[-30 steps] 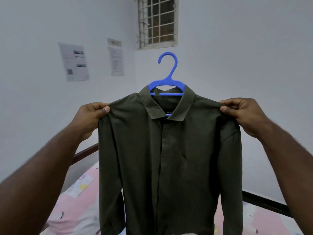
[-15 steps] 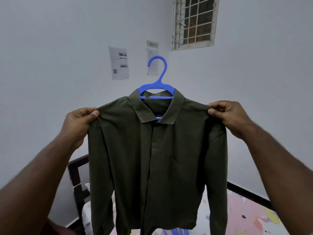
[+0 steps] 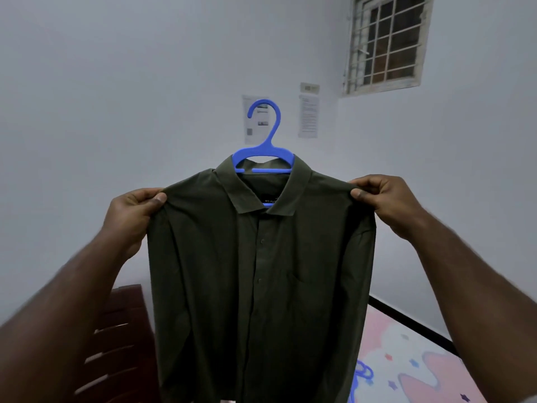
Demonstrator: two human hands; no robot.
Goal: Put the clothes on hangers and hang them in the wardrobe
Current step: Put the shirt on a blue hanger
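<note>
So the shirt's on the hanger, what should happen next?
Probably carry it to the wardrobe, which isn't in view: the dark green button-up shirt already sits on the blue plastic hanger, each shoulder pinched by the left hand and right hand.

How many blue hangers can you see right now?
2. One blue hanger is inside the green shirt, hook up. A second hanger lies on the bed, partly hidden behind the shirt; more may be hidden.
</note>
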